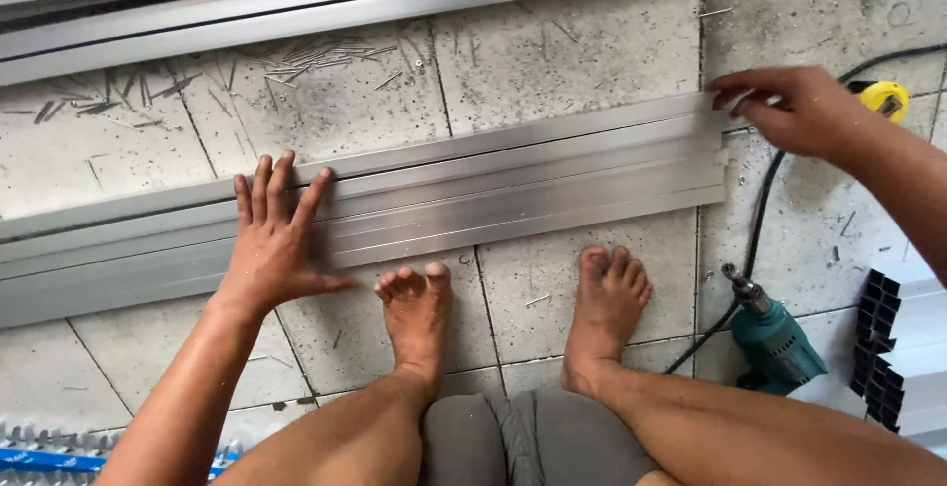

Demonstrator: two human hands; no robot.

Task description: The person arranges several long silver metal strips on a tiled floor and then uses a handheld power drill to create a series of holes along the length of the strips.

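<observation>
Grey floor tiles (582, 52), scuffed and dusty, fill the view, with short metal offcuts (296, 62) scattered near the top. Across the middle lies a stack of long aluminium profiles (513, 185), slanting slightly upward to the right. Its right end stops square near a tile joint; its left end runs out of view. More profiles (296, 2) lie along the top edge, also cut off at both sides.

The left hand (271, 234) lies flat on the stack, fingers spread wide and straight, palm pressing down, gripping nothing. The right hand (789, 111) is at the stack's upper right corner, fingers curled with tips pinched together at the end of the top profile; whether they hold anything small cannot be told. Two bare feet (513, 308) rest on the tile just beside the stack's near edge, toes nearly touching it.

Right of the stack's end, the floor is crowded: a teal drill (774, 338) lies near the right foot, its black cable (760, 220) running up past the right wrist, and a yellow tape measure (885, 98) shows partly behind that hand. White profiles (903, 348) with dark hollow ends are cut off at the right border. A blue and white object (49, 447) at the lower left corner is too cropped to identify. Bare tile lies open between the stack and the upper profiles.
</observation>
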